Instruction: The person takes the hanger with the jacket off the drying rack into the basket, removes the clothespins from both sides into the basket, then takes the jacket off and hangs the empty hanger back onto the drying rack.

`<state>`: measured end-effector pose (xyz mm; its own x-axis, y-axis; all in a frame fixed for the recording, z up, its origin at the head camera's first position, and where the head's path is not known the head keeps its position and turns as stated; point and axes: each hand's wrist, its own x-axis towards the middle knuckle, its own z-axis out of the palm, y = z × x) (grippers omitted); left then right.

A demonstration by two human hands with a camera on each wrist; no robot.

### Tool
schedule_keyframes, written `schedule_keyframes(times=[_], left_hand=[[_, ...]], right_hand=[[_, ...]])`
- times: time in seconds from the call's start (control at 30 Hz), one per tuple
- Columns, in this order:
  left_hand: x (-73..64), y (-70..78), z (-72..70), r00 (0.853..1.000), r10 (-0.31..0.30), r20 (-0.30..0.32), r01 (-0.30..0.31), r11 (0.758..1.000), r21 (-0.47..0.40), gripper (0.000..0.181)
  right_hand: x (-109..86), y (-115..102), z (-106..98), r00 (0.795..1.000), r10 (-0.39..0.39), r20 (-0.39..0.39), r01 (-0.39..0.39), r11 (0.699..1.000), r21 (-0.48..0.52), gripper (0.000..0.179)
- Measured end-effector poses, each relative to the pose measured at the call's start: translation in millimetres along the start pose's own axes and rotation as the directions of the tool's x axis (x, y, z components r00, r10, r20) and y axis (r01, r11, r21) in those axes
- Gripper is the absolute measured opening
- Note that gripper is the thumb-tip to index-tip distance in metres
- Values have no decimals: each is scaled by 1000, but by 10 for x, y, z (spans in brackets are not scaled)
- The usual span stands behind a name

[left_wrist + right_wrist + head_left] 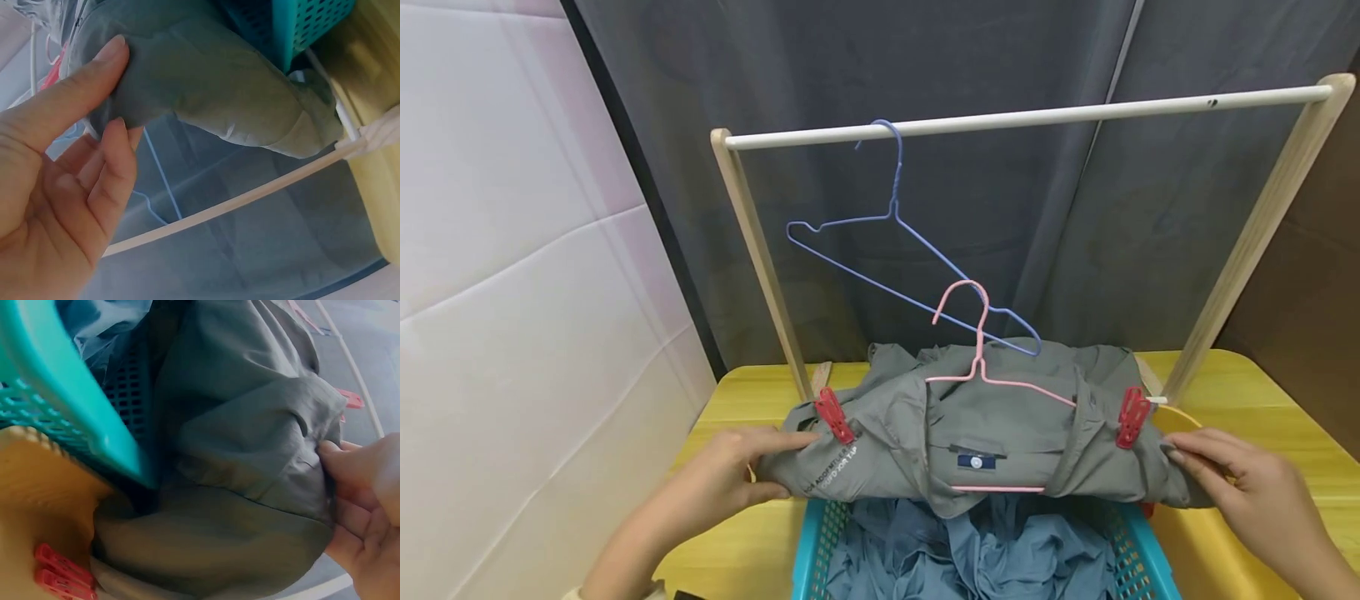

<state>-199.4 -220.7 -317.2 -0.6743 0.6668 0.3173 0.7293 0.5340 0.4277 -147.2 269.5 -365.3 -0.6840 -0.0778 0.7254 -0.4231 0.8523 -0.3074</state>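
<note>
A grey-green shirt (1000,425) hangs on a pink hanger (982,333), whose hook rises below the rack's rod. Red clothespins (834,415) clip the cloth at both shoulders. My left hand (726,475) pinches the shirt at its left shoulder; the left wrist view shows the thumb (81,94) over the cloth and fingers behind it. At the opposite shoulder, my right hand (1247,483) pinches the grey-green fabric (250,450) between thumb and fingers. Part of the pink hanger is hidden inside the shirt.
A blue hanger (896,179) hangs from the white rod (1037,119) of a wooden-sided rack. Below the shirt, a turquoise basket (1152,554) contains blue cloth (970,550). A yellow container (50,487) with red clothespins (62,575) stands beside it on the yellow table (745,533).
</note>
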Motion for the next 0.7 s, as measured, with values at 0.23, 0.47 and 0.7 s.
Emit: schedule_keyframes(times=[0.23,0.47,0.7], left_hand=[[-27,-54,109,978,-117,171,146,976,-164,51],[-36,-158,287,963,-89,255,163,944,-286,43],[-30,-214,400,945,-111,308,209,929,-306,46]], right_hand=[[-84,128,36,996,-11,89,6,999,49,30],[-177,223,96,976,22,216,-59,984,165,27],[-202,274,159,957,50,286,-108,976,190,22]])
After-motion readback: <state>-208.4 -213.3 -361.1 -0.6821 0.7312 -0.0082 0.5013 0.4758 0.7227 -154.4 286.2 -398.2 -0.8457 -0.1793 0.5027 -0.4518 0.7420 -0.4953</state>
